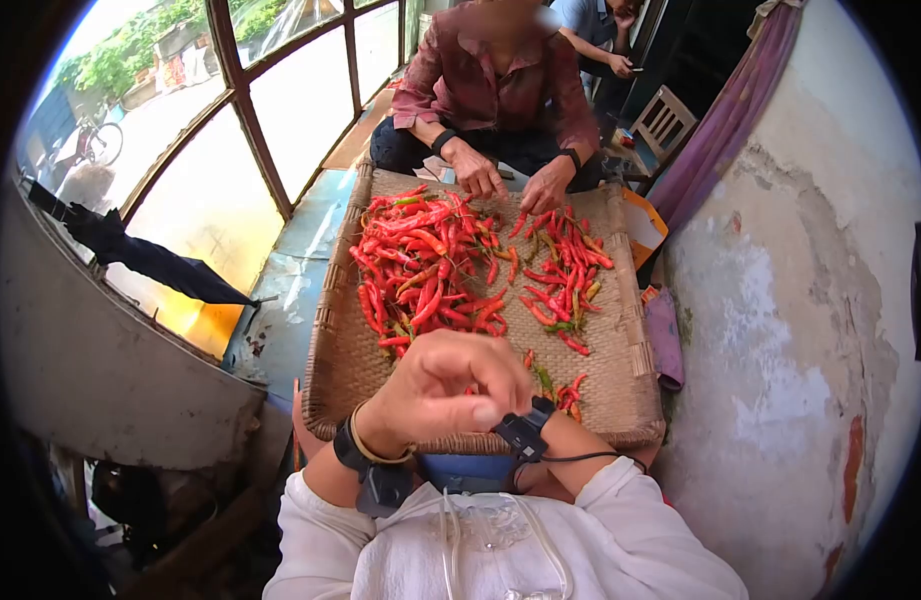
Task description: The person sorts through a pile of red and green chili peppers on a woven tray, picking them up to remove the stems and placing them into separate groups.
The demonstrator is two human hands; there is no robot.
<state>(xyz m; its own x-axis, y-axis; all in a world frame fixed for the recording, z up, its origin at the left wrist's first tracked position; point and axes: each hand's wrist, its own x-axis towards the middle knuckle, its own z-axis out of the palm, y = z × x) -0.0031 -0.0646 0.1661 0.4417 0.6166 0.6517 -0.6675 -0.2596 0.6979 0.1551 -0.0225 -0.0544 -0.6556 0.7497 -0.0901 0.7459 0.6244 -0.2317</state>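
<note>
My left hand (450,385) is raised over the near edge of a woven tray (325,375), its fingers curled and its thumb pointing right. Whatever it may hold is hidden inside the curl. The thumb tip is close to a black device (523,432) strapped on my right wrist. Behind my left hand, my right hand is almost wholly hidden, so its fingers do not show. Red chili peppers (430,255) form a large pile on the tray's left side. A smaller pile of chili peppers (570,265) lies to the right, and several peppers (570,395) are near my right wrist.
Opposite me sits a person (500,90) whose two hands (510,183) reach over the peppers at the tray's far edge. Farther back is another person (595,40) beside a wooden chair (663,130). A folded umbrella (175,268) leans at left; a worn wall (780,330) stands at right.
</note>
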